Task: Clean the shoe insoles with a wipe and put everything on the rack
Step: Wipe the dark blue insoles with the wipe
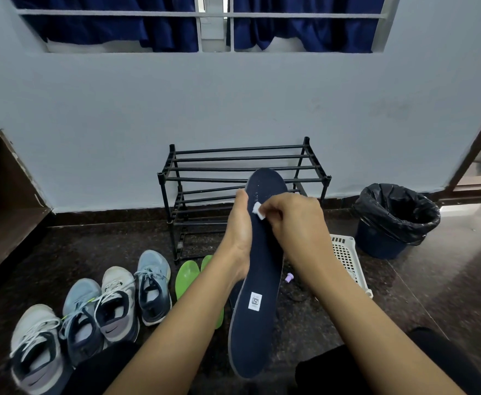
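My left hand [237, 232] grips a long navy insole [259, 280] by its left edge and holds it up, toe end pointing away from me. A white label is on its heel end. My right hand [293, 220] pinches a small white wipe [257, 210] against the insole's upper part. Two green insoles [186, 276] lie on the floor below my left forearm, partly hidden. The black tube rack [242, 178] stands against the wall just behind the insole, with nothing on its top tier.
Several sneakers [91, 312] lie in a row on the dark floor at the left. A white plastic basket [347, 260] sits to the right of my right arm. A bin with a black liner [393, 218] stands at the far right. A small purple cap [289, 277] lies on the floor.
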`<state>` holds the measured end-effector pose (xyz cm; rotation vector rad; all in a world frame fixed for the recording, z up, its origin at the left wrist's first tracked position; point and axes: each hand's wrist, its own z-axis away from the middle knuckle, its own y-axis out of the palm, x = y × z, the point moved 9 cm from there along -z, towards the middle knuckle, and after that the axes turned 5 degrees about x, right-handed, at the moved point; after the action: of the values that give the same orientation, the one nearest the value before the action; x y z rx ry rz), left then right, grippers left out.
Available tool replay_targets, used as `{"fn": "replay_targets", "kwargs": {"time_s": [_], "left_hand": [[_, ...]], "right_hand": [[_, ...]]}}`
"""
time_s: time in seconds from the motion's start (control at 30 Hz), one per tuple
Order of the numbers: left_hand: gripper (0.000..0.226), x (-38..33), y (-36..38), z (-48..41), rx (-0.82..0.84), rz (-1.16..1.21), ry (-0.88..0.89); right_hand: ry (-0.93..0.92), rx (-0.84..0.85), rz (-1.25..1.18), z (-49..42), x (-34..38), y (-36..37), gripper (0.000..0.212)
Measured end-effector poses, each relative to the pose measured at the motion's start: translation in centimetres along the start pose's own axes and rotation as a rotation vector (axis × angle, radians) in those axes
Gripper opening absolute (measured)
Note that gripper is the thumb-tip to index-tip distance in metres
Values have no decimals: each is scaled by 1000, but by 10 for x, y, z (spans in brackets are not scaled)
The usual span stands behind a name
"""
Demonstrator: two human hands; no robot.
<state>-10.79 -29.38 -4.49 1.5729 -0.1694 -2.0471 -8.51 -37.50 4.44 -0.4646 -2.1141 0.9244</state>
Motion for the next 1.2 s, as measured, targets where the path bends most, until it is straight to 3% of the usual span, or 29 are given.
{"fn": "replay_targets", "kwargs": {"time_s": [0.13, 0.33, 0.67, 0.73, 0.87, 1.07, 1.2], "left_hand": [[69, 5, 6, -1, 20, -23, -16], [67, -4, -6, -5, -49, -86, 54], [72, 3, -2, -18, -27, -69, 95], [60, -2, -3, -17, -30, -50, 108], [62, -5, -5, -17, -18, -68, 115], [68, 5, 0, -19, -14, -65, 87], [73, 7, 2, -15, -17, -18, 49]], "right_hand": [[22, -23, 75, -1, 1, -3, 21], [-53, 173, 145, 9, 12, 12, 24], [-28, -29, 106, -4, -10, -5, 21], [-64, 24, 110, -1, -4, -4, 21], [-54, 165, 146, 6, -1, 6, 24], [-19, -56, 102, -4, -18, -4, 22], [6, -86, 47, -7, -24, -10, 22]]}}
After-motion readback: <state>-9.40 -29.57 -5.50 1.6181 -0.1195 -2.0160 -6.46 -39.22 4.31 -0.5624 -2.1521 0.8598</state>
